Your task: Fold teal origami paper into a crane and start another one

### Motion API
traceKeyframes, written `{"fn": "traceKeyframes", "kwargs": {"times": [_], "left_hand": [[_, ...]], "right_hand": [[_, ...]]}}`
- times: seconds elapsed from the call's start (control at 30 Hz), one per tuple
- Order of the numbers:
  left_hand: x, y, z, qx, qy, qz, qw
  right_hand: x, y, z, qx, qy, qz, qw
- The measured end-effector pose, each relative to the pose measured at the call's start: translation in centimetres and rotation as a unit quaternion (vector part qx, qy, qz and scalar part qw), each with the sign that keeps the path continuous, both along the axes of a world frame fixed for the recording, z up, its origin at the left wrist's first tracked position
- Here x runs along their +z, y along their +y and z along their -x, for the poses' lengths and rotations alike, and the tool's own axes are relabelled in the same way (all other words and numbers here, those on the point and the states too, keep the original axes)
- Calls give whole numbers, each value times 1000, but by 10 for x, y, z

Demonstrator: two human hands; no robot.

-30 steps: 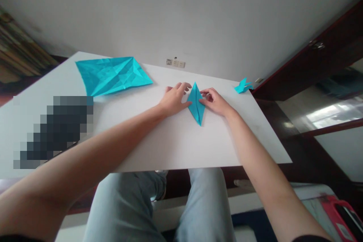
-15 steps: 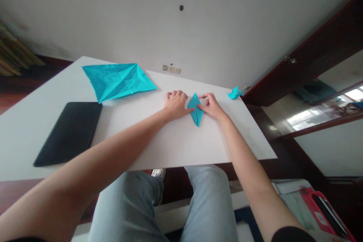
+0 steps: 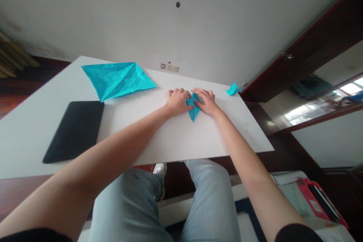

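A small blue folded paper (image 3: pixel 193 112) lies on the white table, its lower point towards me and its upper part partly covered by fingers. My left hand (image 3: pixel 178 102) grips its left edge, with the thumb across the front and the fingers bent. From the right, my right hand (image 3: pixel 206 101) holds the other edge, thumb on the paper and fingers curled over the top. Both hands are closed and nearly meet above the paper. Fine creases under the fingers are hidden.
A large creased blue sheet (image 3: pixel 119 79) lies at the back left of the white table (image 3: pixel 176 143). Nearer me is a black flat tablet-like object (image 3: pixel 75 130). A small blue origami figure (image 3: pixel 233 89) stands by the far right corner. Wall sockets (image 3: pixel 169 67) sit behind.
My right hand has moved left and its fingers have come over the paper's top. My left fingers have closed in too. The paper's upper tip is now covered. The view has shifted slightly.
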State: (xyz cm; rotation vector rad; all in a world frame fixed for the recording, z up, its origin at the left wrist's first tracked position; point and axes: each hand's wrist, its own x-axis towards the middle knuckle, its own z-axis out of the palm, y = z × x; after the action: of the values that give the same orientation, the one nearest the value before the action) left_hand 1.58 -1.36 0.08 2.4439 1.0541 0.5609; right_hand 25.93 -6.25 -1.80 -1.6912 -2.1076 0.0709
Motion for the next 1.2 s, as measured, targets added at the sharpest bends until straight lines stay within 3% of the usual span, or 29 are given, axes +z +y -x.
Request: {"fn": "traceKeyframes", "kwargs": {"times": [0.17, 0.4, 0.6, 0.87, 1.2], "left_hand": [[-3, 6, 1, -8, -27, 45, 999], [-6, 17, 4, 54, -63, 30, 996], [-4, 14, 4, -21, -44, -27, 998], [1, 1, 7, -66, 3, -98, 993], [-4, 5, 6, -73, -2, -101, 992]], "right_hand": [[-1, 3, -1, -4, -1, -21, 1000], [0, 6, -2, 13, -7, -32, 999], [1, 8, -15, 28, 12, -23, 999], [7, 7, -29, 74, 53, 16, 996], [13, 6, -32, 85, 86, 49, 991]]}}
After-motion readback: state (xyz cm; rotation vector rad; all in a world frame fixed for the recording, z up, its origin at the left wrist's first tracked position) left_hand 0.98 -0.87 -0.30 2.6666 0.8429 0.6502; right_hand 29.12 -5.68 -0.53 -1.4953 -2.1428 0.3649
